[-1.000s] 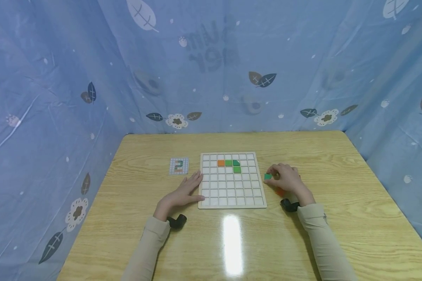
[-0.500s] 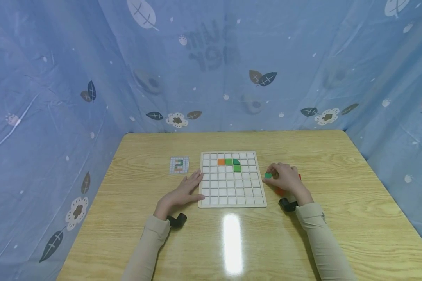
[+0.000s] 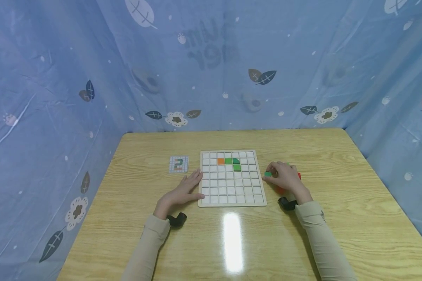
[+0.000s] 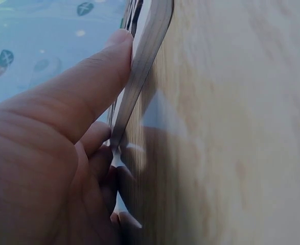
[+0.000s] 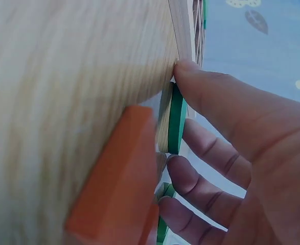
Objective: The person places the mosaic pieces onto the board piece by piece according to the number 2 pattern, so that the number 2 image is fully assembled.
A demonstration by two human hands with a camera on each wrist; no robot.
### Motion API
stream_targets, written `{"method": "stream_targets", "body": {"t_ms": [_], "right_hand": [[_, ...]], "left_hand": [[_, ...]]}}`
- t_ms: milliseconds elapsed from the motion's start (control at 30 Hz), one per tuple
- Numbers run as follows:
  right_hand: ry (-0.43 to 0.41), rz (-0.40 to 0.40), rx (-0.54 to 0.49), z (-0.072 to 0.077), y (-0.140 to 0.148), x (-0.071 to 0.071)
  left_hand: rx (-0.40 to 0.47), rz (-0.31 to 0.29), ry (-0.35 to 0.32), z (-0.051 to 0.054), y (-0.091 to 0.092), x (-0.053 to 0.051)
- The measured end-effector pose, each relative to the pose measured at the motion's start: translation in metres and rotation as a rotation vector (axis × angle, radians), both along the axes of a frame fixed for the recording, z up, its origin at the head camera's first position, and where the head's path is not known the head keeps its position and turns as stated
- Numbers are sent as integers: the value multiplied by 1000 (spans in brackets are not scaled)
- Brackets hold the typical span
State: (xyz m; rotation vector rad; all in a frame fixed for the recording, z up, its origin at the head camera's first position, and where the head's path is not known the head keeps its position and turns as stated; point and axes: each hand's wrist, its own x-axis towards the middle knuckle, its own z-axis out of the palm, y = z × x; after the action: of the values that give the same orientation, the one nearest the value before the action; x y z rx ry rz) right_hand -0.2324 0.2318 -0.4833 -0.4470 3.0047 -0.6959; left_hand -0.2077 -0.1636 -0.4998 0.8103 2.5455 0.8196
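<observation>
A pale grid board [image 3: 228, 186] lies mid-table with an orange square tile [image 3: 220, 161], two light green tiles and a rounded dark green tile [image 3: 236, 160] in its upper cells. My left hand [image 3: 180, 194] rests along the board's left edge, fingers and thumb extended. Just off the right edge, my right hand [image 3: 286, 180] pinches a green tile [image 5: 177, 120] between thumb and index finger. In the right wrist view, that tile is close to the tabletop. Below my right palm lie orange tiles [image 5: 116, 176] and another green tile [image 5: 165, 191], partly hidden.
A small card [image 3: 178, 164] printed with a grid and a coloured figure like a 2 lies left of the board. A red piece [image 3: 299, 175] pokes out beyond my right hand. A blue patterned curtain [image 3: 225, 86] stands behind the wooden table [image 3: 154, 144].
The right hand shifts very slightly, and the red piece beside it shows more. Its grip on the green tile looks much the same. The left hand keeps its place on the board.
</observation>
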Motion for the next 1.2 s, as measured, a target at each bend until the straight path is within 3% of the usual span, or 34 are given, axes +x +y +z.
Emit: {"method": "stream_targets", "body": {"t_ms": [400,1200], "right_hand": [[-22,30,-59,-2,4,-1],[-26,49,-66,-3,9,-4]], "left_hand": [[-1,8,-11,-1,0,0],[-6,-1,-9,-1,1,-1]]}}
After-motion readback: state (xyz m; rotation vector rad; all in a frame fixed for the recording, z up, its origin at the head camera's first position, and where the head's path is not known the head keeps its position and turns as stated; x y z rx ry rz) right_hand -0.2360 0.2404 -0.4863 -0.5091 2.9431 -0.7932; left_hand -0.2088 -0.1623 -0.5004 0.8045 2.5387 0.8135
